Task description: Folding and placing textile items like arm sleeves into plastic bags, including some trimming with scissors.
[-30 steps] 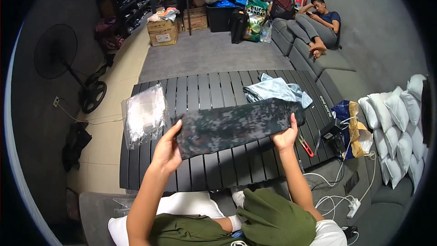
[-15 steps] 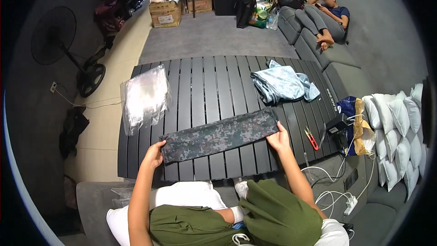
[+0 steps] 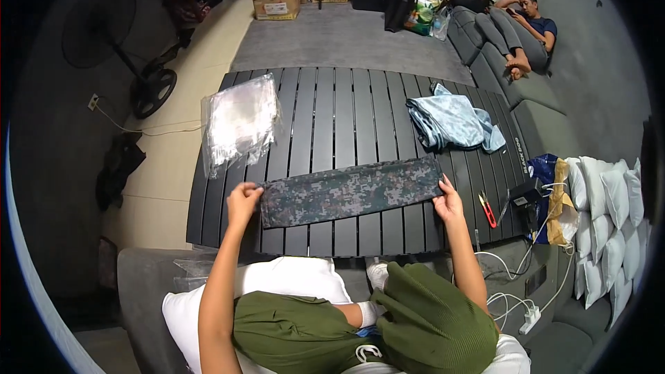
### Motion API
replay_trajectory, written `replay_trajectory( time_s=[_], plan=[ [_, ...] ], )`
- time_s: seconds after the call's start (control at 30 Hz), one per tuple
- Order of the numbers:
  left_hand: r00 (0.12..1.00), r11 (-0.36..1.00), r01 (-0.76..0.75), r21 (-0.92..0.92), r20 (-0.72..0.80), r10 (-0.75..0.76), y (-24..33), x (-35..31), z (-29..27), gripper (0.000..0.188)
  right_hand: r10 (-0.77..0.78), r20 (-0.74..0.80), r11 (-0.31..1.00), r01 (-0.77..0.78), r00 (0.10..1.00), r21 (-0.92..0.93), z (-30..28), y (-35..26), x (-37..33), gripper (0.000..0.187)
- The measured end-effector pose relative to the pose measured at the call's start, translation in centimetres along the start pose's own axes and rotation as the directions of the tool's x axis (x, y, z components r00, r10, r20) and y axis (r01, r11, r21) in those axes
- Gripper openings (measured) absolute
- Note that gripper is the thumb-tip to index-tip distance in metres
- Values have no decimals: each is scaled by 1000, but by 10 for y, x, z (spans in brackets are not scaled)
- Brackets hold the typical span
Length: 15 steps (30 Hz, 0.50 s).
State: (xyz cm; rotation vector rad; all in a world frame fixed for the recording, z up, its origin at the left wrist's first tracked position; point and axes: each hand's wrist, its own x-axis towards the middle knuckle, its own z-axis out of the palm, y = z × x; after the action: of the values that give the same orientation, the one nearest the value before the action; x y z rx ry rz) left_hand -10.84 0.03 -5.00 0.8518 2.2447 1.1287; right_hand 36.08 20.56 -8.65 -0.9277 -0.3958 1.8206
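Observation:
A long strip of folded dark camouflage cloth (image 3: 353, 194) lies across the near part of the black slatted table (image 3: 322, 114). At its upper left corner, my left hand (image 3: 244, 202) pinches the edge between thumb and fingers. My right hand (image 3: 449, 202) grips the opposite short end, thumb up near the upper corner. The cloth is spread fairly flat between both hands, its right end slightly farther away than its left. Beyond it, a crumpled light blue cloth (image 3: 454, 121) rests at the right, and a stack of clear plastic bags (image 3: 240, 119) at the left.
Red-handled thread snips (image 3: 488, 210) lie right of my right hand. A black box-shaped device (image 3: 526, 192) with cables sits at the table's right edge. White cushions (image 3: 601, 201) are stacked on the grey sofa (image 3: 537, 118), where a person (image 3: 530, 28) reclines. A fan (image 3: 100, 24) stands left.
The view has shifted, so the table sits higher and farther right. My left hand has moved up along the cloth's left end to its upper corner. The right hand keeps its end.

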Motion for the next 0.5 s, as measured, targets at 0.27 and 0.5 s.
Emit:
replay_trajectory(
  time_s=[0.27, 0.5],
  plan=[
    [901, 892, 95, -442, 420, 112, 115, -38, 75, 41, -570, 174, 540, 525, 803, -658, 75, 2, -32, 43],
    [721, 446, 610, -655, 693, 31, 166, -65, 193, 42, -419, 579, 11, 642, 699, -767, 145, 58, -96, 42]
  ],
)
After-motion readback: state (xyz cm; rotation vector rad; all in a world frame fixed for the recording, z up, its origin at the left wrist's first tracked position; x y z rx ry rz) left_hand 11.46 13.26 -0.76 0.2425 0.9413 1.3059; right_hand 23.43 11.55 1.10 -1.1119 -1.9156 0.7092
